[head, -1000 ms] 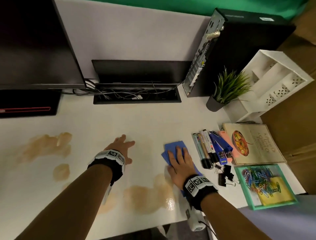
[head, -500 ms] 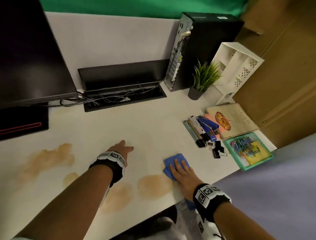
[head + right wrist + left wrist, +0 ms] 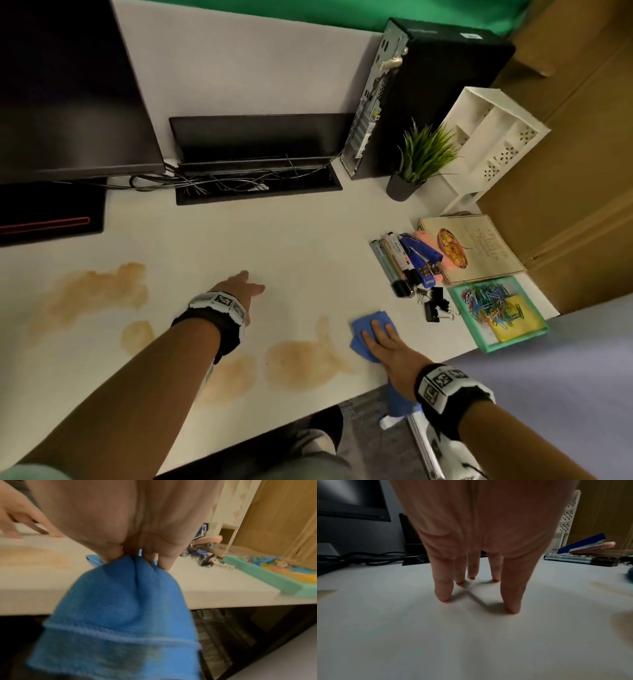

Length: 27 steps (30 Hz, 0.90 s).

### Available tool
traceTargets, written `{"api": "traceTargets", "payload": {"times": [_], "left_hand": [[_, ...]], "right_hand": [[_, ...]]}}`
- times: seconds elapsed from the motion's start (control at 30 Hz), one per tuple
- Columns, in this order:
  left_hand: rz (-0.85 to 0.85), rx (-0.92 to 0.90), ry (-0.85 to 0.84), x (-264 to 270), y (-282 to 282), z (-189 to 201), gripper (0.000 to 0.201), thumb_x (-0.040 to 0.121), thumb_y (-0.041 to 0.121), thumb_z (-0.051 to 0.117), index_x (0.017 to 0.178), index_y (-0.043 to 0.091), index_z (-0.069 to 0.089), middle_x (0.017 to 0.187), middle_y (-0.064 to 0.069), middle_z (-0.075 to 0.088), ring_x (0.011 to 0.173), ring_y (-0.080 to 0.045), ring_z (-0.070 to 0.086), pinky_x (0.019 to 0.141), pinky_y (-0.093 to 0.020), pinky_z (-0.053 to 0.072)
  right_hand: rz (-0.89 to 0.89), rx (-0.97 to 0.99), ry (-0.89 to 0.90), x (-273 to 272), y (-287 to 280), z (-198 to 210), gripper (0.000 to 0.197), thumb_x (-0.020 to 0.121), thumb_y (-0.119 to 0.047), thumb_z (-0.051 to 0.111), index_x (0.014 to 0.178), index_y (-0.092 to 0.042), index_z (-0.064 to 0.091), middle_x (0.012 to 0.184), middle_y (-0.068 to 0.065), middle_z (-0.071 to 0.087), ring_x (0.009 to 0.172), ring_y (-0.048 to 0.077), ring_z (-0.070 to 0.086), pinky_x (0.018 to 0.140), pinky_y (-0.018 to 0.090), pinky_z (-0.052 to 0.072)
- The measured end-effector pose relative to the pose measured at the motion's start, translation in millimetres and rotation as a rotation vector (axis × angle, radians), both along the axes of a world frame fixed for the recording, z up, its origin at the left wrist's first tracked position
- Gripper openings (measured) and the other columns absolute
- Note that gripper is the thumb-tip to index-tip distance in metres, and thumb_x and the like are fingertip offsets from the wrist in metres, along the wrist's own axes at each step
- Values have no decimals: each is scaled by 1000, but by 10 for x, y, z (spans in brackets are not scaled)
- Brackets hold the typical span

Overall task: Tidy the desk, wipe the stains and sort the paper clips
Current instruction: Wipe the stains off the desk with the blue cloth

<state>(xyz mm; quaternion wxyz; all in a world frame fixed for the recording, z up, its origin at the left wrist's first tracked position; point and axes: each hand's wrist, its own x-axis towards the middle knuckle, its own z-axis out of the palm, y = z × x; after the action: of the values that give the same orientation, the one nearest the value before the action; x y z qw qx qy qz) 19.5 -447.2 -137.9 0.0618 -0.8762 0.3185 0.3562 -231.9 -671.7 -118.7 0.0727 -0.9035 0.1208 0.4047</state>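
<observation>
Head view: your blue cloth [image 3: 368, 327] lies bunched at the desk's [image 3: 308, 240] near edge, long axis running front-to-back, tail hanging over the edge. Your right hand [image 3: 388, 349] presses flat on it, fingers straight, just right of a brown stain [image 3: 301, 363]. Your left hand [image 3: 239, 291] rests spread, fingertips [image 3: 444, 597] on bare desk. Paper clips [image 3: 489, 305] sit in a green tray [image 3: 513, 339] to the right.

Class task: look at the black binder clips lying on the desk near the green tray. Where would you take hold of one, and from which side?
Take one black binder clip by its black body, pinching from above. The silver wire handles lie flat on the desk, while the body stands proud. The green tray and markers probably crowd a sideways approach.
</observation>
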Motion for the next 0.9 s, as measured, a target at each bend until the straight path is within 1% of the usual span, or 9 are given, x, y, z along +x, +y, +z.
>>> {"api": "traceTargets", "payload": {"times": [0.07,0.13,0.23,0.4,0.47,0.57,0.67,0.73,0.9], "left_hand": [[6,-3,-1,-9,8,16,86,83,16,70,149,34,18,160,-4,-6,147,-24,10,117,-36,24],[3,-13,3,-10,12,27,87,83,14,70,149,33,18,160,-4,-6,147,-24,10,117,-36,24],[-6,-5,0,-15,14,46,86,84,15,69,150,32,17,160,-5,-7,147,-24,9,117,-36,24],[-13,-4,-1,-15,4,52,86,83,17,70,150,32,16,160,-5,-7,147,-24,9,117,-36,24],[-18,-1,5,-14,8,58,87,84,18,69,150,32,16,160,-5,-7,147,-25,9,117,-36,24],[-21,0,4,-9,24,52,86,85,20,69,150,32,14,160,-5,-8,147,-24,7,117,-36,23],[-17,-5,15,-11,28,46,87,84,21,69,150,32,14,160,-5,-9,148,-23,7,117,-36,23],[-13,-13,16,-13,33,39,89,83,20,71,150,32,14,160,-4,-9,148,-23,7,117,-36,23],[-2,-15,25,-2,30,31,89,83,20,71,151,32,13,159,-5,-9,148,-23,5,118,-36,21]], "right_hand": [[-48,-13,-34,159,62,51,75,96,-1,35,150,-16,-15,156,8,-24,144,35,-17,119,43,8],[57,-22,-44,135,262,20,79,96,-9,43,150,-14,-14,155,11,-25,142,36,-20,118,43,1],[183,72,2,-255,264,-29,93,92,-16,58,150,-17,-15,149,2,-33,140,31,-25,118,42,1],[32,25,-4,-69,81,98,81,93,1,41,151,-17,-13,157,6,-24,144,34,-18,118,42,13],[45,51,-16,-45,278,30,83,93,-2,44,151,-20,-12,156,5,-26,143,33,-21,119,42,13],[185,107,23,-247,263,-3,92,93,-21,59,151,-16,-13,145,-1,-36,138,24,-28,119,40,3],[108,57,24,-52,88,102,82,94,1,44,150,-14,-14,151,3,-32,143,30,-21,120,40,8],[46,51,-12,122,217,113,80,93,3,39,151,-16,-13,156,7,-25,144,34,-18,118,43,13],[280,136,30,-147,372,6,81,95,-12,51,152,-18,-8,152,3,-28,138,26,-27,118,39,-2]]}}
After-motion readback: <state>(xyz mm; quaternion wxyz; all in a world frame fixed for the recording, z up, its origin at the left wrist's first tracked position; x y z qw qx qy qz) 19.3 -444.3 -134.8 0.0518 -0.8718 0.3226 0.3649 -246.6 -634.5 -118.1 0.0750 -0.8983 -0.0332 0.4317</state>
